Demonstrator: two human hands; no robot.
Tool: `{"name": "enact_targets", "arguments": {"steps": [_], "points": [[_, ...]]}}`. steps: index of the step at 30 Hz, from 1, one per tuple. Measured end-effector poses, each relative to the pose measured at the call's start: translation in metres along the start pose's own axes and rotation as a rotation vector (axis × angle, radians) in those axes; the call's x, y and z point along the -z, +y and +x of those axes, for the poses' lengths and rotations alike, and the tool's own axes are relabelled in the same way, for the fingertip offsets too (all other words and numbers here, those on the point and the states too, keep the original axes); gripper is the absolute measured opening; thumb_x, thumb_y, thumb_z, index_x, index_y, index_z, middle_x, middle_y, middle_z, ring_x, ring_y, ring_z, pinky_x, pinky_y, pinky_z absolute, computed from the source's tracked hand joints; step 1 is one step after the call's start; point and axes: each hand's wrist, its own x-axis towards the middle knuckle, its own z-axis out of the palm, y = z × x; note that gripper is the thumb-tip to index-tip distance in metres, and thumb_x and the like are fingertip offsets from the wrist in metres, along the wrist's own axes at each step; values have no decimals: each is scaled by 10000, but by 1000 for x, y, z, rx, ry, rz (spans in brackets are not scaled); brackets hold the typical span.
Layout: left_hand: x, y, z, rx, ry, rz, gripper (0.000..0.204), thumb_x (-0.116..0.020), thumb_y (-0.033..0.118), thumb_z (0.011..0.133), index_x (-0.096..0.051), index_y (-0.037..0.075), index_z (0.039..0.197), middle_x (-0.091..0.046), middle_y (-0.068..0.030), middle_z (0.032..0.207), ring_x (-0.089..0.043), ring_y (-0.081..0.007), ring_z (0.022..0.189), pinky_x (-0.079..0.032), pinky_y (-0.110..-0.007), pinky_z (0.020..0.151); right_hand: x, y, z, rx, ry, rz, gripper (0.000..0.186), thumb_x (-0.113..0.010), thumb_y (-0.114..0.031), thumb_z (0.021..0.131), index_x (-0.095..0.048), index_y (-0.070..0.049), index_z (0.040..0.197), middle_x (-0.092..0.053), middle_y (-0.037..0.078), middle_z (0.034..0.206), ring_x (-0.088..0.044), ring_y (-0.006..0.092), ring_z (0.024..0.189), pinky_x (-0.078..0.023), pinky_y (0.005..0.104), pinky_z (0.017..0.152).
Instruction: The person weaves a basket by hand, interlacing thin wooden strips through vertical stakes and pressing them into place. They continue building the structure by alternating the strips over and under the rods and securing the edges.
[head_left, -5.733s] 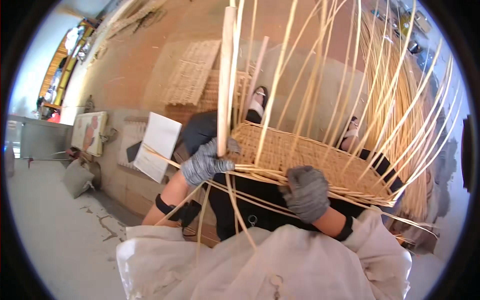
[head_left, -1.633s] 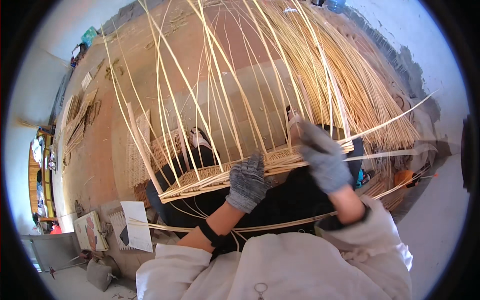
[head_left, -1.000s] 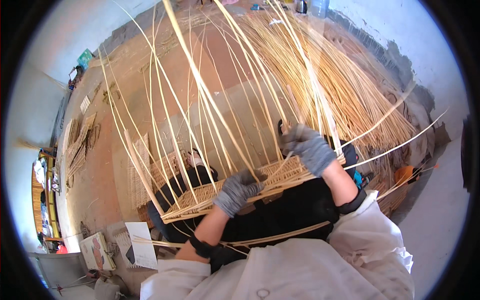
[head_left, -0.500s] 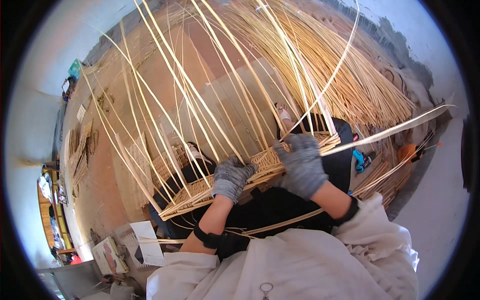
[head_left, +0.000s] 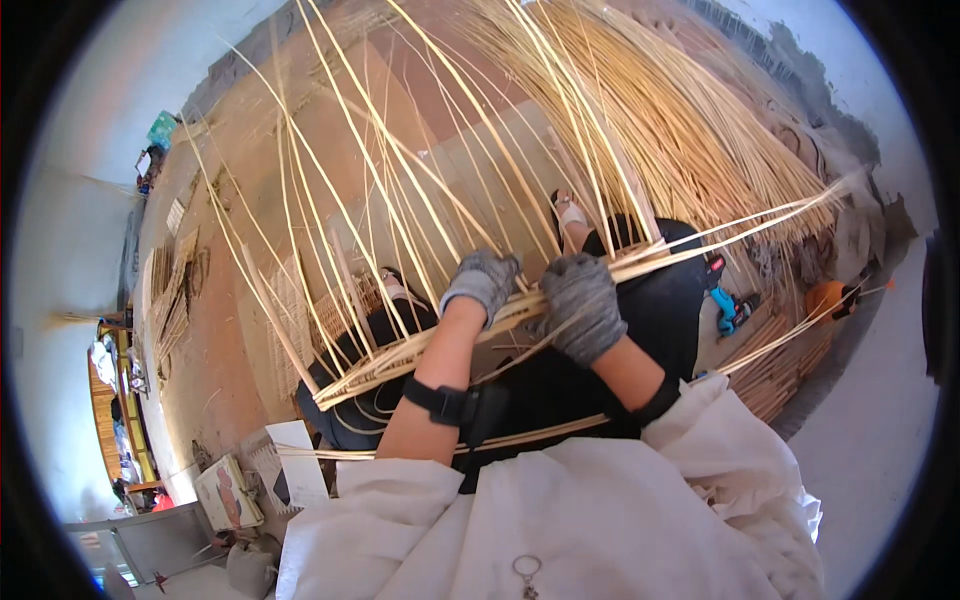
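Observation:
A half-woven wicker basket [head_left: 400, 350] lies across my lap, its long pale upright canes [head_left: 380, 180] fanning up and away from me. My left hand [head_left: 482, 283], in a grey glove, grips the woven rim near its middle. My right hand [head_left: 580, 300], also in a grey glove, is closed over the rim and a long flat cane [head_left: 740, 225] that runs off to the right. A black strap [head_left: 455, 403] sits on my left forearm. Both hands are close together on the rim.
A big bundle of loose canes [head_left: 680, 110] lies ahead on the floor. Woven flat pieces [head_left: 775, 365] are stacked at my right, by a blue tool [head_left: 728, 310] and an orange object [head_left: 828, 297]. Papers and boxes [head_left: 260, 480] sit at lower left. My white coat [head_left: 600, 520] fills the bottom.
The view has swung round over the last seconds. My right hand came down from the upright canes onto the rim beside my left hand, and the long flat cane now points right.

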Motion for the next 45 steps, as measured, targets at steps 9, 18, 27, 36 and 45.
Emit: {"name": "enact_targets", "arguments": {"steps": [9, 18, 27, 36, 45], "points": [[-7, 27, -44, 69, 252, -93, 591, -576, 415, 842, -499, -21, 1233, -628, -232, 1037, -584, -365, 1021, -448, -416, 888, -41, 37, -33, -715, -66, 869, 304, -374, -74, 934, -540, 13, 1173, -628, 206, 975, -625, 327, 868, -507, 374, 757], [-7, 18, -61, -684, 422, 117, 789, -754, 339, 676, -418, 14, 1311, -554, -223, 1154, -554, -368, 1029, -442, -423, 865, 65, 43, 30, -489, 309, 895, 150, -623, -136, 827, -619, -28, 931, -614, 121, 836, -615, 248, 724, -490, 301, 666], [-17, 67, -49, -200, -17, 709, 973, -523, 655, 762, -327, -102, 1341, -379, -226, 1382, -359, -340, 1275, -300, -461, 987, -35, 50, 204, -397, -477, 48, 868, -661, -215, 801, -109, -15, 1440, -415, 293, 1325, -482, 344, 1201, -417, 383, 985], [-24, 70, -52, -285, -18, 823, 857, -544, 574, 785, -380, -80, 1314, -376, -261, 1358, -389, -373, 1240, -352, -465, 950, -19, 61, 210, -25, -256, 122, 440, -645, -122, 764, -531, -41, 1182, -622, 225, 1022, -609, 364, 958, -459, 397, 911], [-42, 34, -46, -635, 401, 363, 465, -662, 442, 747, -635, -5, 873, -633, -190, 743, -619, -342, 708, -498, -426, 670, 109, 74, 55, -854, 425, 1178, 366, -526, -61, 882, -423, 37, 1219, -594, 94, 737, -578, 156, 603, -478, 259, 504]]}}
